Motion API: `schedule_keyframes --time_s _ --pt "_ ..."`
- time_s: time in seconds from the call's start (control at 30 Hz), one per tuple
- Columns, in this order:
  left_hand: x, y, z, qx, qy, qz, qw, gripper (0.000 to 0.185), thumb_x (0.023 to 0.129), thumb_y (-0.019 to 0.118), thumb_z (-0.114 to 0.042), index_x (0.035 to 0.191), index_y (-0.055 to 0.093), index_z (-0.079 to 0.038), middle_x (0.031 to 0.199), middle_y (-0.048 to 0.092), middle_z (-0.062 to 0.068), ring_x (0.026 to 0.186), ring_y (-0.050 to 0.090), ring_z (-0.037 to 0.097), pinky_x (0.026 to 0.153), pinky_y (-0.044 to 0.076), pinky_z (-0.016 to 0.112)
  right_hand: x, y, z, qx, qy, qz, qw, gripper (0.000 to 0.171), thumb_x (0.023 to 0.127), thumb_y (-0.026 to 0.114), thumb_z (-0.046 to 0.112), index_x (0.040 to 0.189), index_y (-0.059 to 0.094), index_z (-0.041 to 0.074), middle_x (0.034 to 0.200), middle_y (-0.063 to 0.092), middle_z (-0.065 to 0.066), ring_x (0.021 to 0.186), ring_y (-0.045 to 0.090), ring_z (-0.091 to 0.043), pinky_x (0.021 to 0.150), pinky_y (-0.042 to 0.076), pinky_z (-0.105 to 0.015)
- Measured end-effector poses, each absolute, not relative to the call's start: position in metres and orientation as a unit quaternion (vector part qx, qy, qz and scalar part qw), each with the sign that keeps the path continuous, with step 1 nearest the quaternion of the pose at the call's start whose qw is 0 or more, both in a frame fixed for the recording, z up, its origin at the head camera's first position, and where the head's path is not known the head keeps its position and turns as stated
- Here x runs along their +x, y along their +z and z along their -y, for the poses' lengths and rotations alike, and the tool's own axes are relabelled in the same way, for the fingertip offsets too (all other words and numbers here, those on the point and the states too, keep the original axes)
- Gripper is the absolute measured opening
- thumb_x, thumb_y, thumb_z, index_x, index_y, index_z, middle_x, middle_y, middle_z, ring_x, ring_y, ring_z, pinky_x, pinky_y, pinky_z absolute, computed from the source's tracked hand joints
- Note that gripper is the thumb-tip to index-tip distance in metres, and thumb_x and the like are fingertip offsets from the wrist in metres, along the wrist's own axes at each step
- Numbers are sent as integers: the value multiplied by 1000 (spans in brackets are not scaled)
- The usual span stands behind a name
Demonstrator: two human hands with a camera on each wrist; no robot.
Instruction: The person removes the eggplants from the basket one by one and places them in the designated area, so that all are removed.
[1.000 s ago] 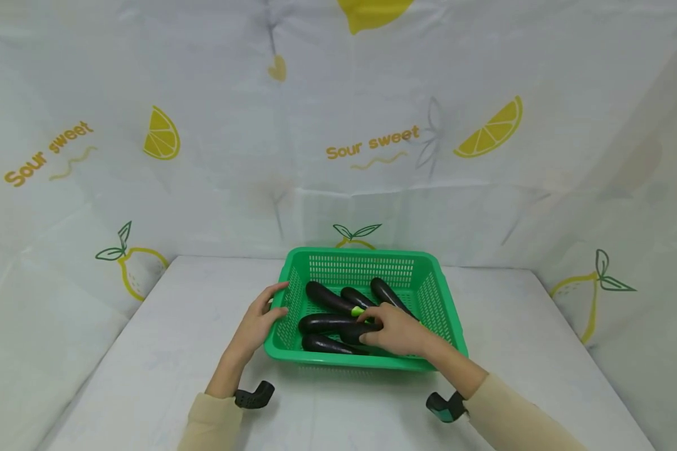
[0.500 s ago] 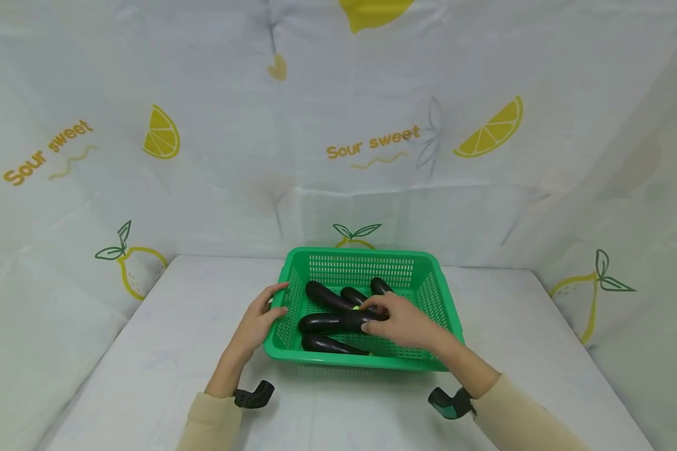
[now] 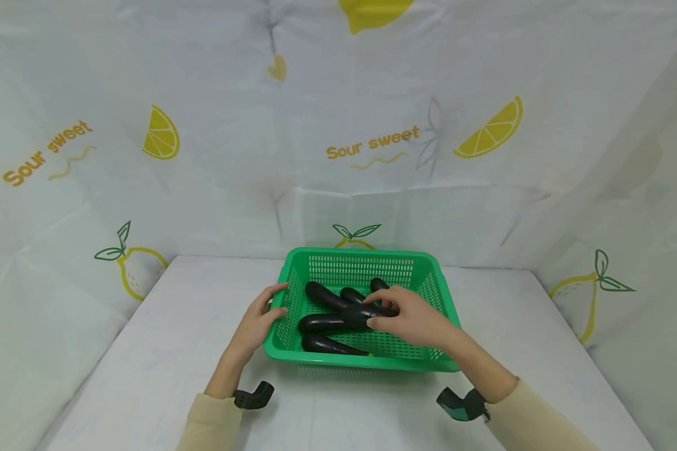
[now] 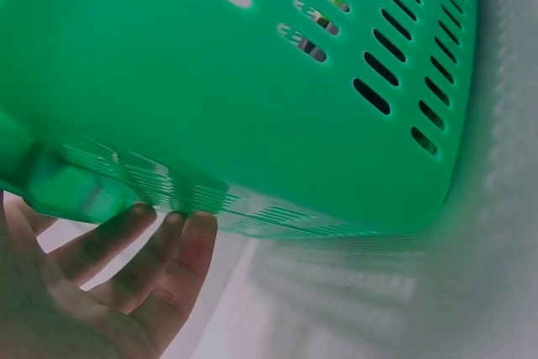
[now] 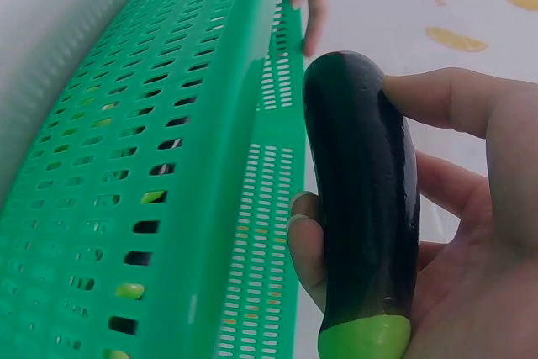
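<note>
Both hands are at the green basket [image 3: 429,294] in the head view: the left hand [image 3: 257,321] rests with loosely straight fingers on the basket's left rim, while the right hand [image 3: 412,319] reaches in from the right and grips a dark eggplant [image 3: 363,311], its fingers curled round it above the others. Three more eggplants lie about it inside the basket: one [image 3: 324,295] slanting along the back left, one [image 3: 323,323] lying crosswise just below the held one, and one [image 3: 330,344] along the front wall; two further dark ends show behind the right hand, partly hidden by it. The basket stands on a white table [image 3: 146,351] walled in by a lemon-print cloth [image 3: 203,125]. From the left wrist, the fingers [image 4: 181,245] lie straight against the underside of the basket's rim [image 4: 252,124], which fills nearly the whole picture and hides what is inside. From the right wrist, the eggplant [image 5: 361,199] is held between thumb [image 5: 445,98] and fingers, its green stem end [image 5: 366,338] toward the palm, beside the basket's slotted wall [image 5: 168,166]; the left hand's fingertips [image 5: 313,6] show at the far rim.
</note>
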State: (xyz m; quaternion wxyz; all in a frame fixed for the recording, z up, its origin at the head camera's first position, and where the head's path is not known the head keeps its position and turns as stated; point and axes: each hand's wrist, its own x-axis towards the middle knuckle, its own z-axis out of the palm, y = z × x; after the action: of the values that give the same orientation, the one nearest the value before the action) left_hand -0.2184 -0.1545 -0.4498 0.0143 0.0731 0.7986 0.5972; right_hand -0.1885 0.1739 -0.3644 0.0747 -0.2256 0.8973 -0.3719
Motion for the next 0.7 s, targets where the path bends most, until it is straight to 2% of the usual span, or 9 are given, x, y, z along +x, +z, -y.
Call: schedule_keyframes --time_s 0.33,0.5,0.7 --pt "-218 -451 154 69 597 -799 11 54 98 58 -14 152 48 -17 156 41 21 134 50 43 97 49 56 -179 -350 -177 -227 -363 -901 68 31 93 72 30 123 70 21 94 54 -1 84 51 -20 69 45 -36" --pt "-219 -454 156 70 597 -799 12 55 98 58 -13 152 47 -17 156 41 20 135 49 42 96 49 54 -176 -343 -184 -229 -358 -903 59 33 93 72 33 124 70 20 102 56 -1 91 54 -20 75 47 -38" --pt "-221 -455 157 77 603 -794 20 56 99 57 -13 153 46 -18 156 41 20 135 49 41 97 49 52 -173 -336 -193 -225 -355 -906 54 33 94 71 35 125 69 24 109 57 0 97 55 -21 77 48 -39"
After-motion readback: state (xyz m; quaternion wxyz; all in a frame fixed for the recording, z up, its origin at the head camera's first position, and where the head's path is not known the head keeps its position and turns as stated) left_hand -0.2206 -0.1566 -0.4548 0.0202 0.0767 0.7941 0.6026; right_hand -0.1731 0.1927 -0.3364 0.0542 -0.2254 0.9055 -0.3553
